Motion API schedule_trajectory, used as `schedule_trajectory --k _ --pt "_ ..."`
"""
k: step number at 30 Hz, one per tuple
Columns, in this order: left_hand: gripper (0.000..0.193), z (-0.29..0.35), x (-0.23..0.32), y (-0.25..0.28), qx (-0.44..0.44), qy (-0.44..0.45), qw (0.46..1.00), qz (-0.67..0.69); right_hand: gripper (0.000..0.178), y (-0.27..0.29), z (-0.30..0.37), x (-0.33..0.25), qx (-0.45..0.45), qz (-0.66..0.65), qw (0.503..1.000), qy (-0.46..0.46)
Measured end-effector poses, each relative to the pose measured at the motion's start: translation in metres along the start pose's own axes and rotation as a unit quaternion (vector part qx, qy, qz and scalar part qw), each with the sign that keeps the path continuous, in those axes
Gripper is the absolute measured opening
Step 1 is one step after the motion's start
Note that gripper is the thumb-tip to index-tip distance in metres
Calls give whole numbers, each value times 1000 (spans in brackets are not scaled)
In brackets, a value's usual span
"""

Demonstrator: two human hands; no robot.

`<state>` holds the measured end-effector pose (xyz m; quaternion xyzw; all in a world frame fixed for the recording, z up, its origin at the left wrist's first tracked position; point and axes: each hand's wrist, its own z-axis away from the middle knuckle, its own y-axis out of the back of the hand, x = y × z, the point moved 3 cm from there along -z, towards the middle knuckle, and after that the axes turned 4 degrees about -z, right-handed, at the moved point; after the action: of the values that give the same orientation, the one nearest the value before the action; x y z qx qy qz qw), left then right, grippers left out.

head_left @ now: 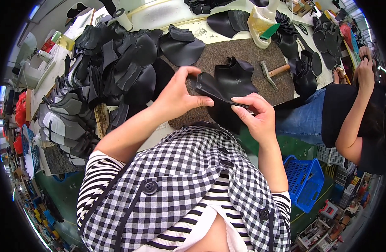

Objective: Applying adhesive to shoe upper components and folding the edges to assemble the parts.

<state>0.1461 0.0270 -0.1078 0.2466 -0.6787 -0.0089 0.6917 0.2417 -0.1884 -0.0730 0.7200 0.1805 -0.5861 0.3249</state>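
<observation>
Between my two hands is a curved black leather piece, apparently a shoe part [216, 93], raised over a brown textured mat [201, 113]. My left hand [178, 94] pinches its left end, with the thumb along the lower side. On the right edge, my right hand [258, 115] is closed with thumb and fingers pressed together. Just beyond lies another black leather piece [237, 77], flat on the mat and bearing a light cross-shaped mark. A hammer [269, 75] with a wooden handle rests to its right.
Black leather pieces [136, 86] are heaped on the left, beside stacked grey-and-white pieces [58, 122]. A yellowish container [260, 21] with a green blade-like tool stands at the mat's far edge. Close on the right is a co-worker [342, 109]; a blue basket [304, 187] sits below.
</observation>
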Motion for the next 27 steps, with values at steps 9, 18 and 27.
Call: schedule_trajectory --k 9,18,27 --pt "35 12 27 -29 78 -178 975 -109 11 -7 -5 25 23 64 997 30" --pt "25 -23 -25 -62 -151 114 923 335 11 30 -32 56 50 74 994 66" --pt "70 -92 -82 -103 -81 19 984 -155 15 50 -106 234 144 221 964 4"
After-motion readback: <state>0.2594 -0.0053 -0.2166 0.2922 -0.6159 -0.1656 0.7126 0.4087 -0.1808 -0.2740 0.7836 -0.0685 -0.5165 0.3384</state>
